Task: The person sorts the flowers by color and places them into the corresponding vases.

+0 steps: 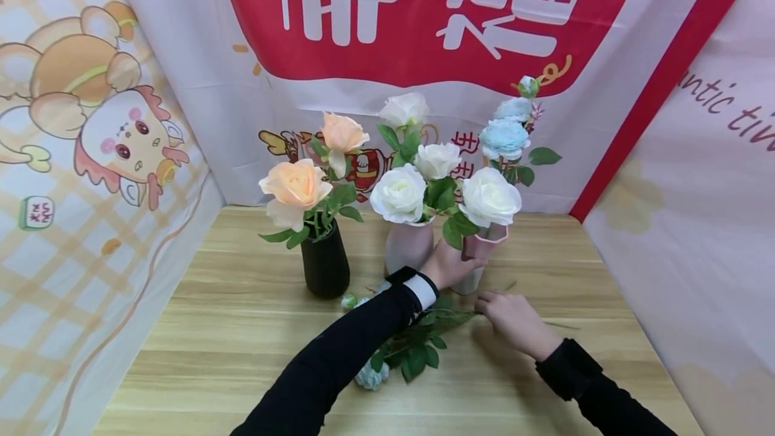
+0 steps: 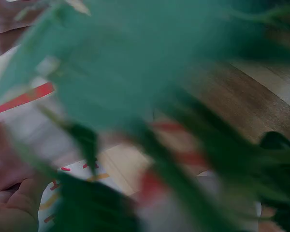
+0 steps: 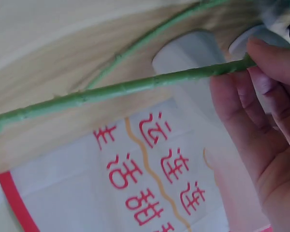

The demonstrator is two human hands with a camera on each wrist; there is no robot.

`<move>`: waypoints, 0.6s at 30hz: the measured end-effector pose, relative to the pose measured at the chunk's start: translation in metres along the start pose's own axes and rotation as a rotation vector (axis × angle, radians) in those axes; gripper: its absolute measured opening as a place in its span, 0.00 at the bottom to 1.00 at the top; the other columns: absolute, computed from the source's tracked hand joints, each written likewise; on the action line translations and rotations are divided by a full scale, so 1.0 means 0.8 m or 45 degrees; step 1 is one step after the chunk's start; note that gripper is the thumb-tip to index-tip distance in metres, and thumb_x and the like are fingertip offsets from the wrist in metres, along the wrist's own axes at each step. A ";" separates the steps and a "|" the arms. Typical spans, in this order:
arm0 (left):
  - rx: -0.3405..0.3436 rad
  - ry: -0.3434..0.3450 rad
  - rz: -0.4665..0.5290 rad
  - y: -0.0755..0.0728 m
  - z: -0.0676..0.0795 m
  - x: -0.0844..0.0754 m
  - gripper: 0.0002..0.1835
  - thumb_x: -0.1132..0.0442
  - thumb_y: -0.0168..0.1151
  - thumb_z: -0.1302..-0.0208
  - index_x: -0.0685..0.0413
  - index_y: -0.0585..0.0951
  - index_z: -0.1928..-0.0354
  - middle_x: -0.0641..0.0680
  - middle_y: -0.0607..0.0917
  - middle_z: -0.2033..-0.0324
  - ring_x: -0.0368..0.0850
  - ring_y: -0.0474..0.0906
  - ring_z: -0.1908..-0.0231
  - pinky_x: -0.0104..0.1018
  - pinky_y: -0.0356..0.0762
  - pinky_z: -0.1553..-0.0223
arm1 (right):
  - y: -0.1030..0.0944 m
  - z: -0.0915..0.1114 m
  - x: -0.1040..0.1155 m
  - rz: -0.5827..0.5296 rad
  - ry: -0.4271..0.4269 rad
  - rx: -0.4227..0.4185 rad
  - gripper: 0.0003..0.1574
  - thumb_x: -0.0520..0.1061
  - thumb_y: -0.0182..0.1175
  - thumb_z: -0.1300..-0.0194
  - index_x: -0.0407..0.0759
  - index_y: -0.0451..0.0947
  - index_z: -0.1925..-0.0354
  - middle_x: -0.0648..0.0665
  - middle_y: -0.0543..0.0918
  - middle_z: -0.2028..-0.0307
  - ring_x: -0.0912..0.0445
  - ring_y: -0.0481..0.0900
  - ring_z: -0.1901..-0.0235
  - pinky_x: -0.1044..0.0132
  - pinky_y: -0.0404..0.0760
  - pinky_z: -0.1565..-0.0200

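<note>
My left hand (image 1: 447,264) grips a pink-and-white vase (image 1: 478,249) on the right of the table. Pale blue flowers (image 1: 505,138) stand above this vase; a white rose partly covers their stems. My right hand (image 1: 514,321) pinches a green flower stem (image 1: 463,317) low over the table, and the right wrist view shows the stem (image 3: 121,88) between thumb and fingers (image 3: 232,99). Under my left forearm lie green leaves (image 1: 414,358) and a blue flower head (image 1: 371,375). Blurred leaves (image 2: 121,63) cover most of the left wrist view.
White roses (image 1: 399,192) fill a pinkish-white vase (image 1: 408,247) in the middle. To its left stands a black vase (image 1: 327,264) with peach roses (image 1: 297,184). A second stem (image 3: 150,36) lies on the wooden table (image 1: 242,342). Printed cloth (image 1: 200,86) encloses the back and sides.
</note>
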State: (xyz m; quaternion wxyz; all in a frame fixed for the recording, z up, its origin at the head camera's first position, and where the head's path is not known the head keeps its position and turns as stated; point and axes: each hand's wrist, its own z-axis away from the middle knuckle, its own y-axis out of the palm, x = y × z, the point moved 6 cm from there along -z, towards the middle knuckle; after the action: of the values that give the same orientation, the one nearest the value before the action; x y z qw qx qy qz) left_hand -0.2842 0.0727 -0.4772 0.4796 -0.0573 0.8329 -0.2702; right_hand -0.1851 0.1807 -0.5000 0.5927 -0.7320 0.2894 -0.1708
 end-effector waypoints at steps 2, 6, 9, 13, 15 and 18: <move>-0.006 -0.007 0.007 0.002 0.000 0.001 0.45 0.64 0.75 0.46 0.61 0.61 0.29 0.58 0.73 0.38 0.43 0.70 0.41 0.27 0.65 0.41 | -0.005 0.003 -0.002 0.028 -0.010 -0.022 0.18 0.22 0.63 0.57 0.44 0.80 0.74 0.49 0.78 0.72 0.55 0.76 0.74 0.66 0.68 0.85; -0.021 -0.008 -0.003 0.002 0.000 0.003 0.44 0.64 0.75 0.46 0.61 0.61 0.30 0.58 0.74 0.39 0.42 0.71 0.42 0.27 0.65 0.41 | -0.011 0.007 -0.006 0.058 -0.042 -0.096 0.17 0.23 0.60 0.56 0.44 0.78 0.76 0.50 0.75 0.74 0.54 0.74 0.76 0.66 0.67 0.86; -0.019 -0.014 0.016 0.003 0.000 0.004 0.45 0.65 0.75 0.46 0.61 0.61 0.30 0.58 0.73 0.39 0.42 0.70 0.42 0.27 0.65 0.41 | -0.013 0.010 -0.010 0.081 -0.052 -0.154 0.17 0.23 0.59 0.57 0.45 0.78 0.78 0.50 0.74 0.76 0.53 0.74 0.77 0.64 0.68 0.86; -0.014 -0.025 0.036 0.002 0.000 0.004 0.45 0.66 0.75 0.47 0.60 0.60 0.30 0.59 0.73 0.38 0.43 0.70 0.41 0.28 0.64 0.40 | -0.015 0.015 -0.017 0.099 -0.025 -0.199 0.18 0.23 0.59 0.59 0.45 0.78 0.80 0.51 0.72 0.77 0.53 0.74 0.78 0.62 0.70 0.87; -0.007 -0.029 0.029 0.003 0.000 0.004 0.45 0.66 0.75 0.47 0.60 0.60 0.29 0.59 0.72 0.38 0.43 0.70 0.40 0.28 0.63 0.39 | -0.014 0.017 -0.021 0.087 -0.006 -0.207 0.18 0.23 0.58 0.59 0.46 0.77 0.80 0.51 0.71 0.78 0.53 0.73 0.78 0.62 0.70 0.87; 0.001 -0.029 0.024 0.002 -0.001 0.003 0.45 0.66 0.75 0.46 0.61 0.60 0.30 0.59 0.72 0.38 0.44 0.69 0.40 0.28 0.62 0.38 | -0.011 0.019 -0.026 0.065 0.025 -0.215 0.19 0.23 0.56 0.59 0.47 0.76 0.82 0.52 0.69 0.79 0.54 0.72 0.80 0.62 0.69 0.88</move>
State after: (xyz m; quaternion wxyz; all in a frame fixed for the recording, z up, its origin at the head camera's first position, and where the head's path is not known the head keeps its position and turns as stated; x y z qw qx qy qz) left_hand -0.2859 0.0736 -0.4797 0.4916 -0.0522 0.8278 -0.2654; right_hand -0.1906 0.2068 -0.4935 0.5300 -0.7701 0.3271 -0.1378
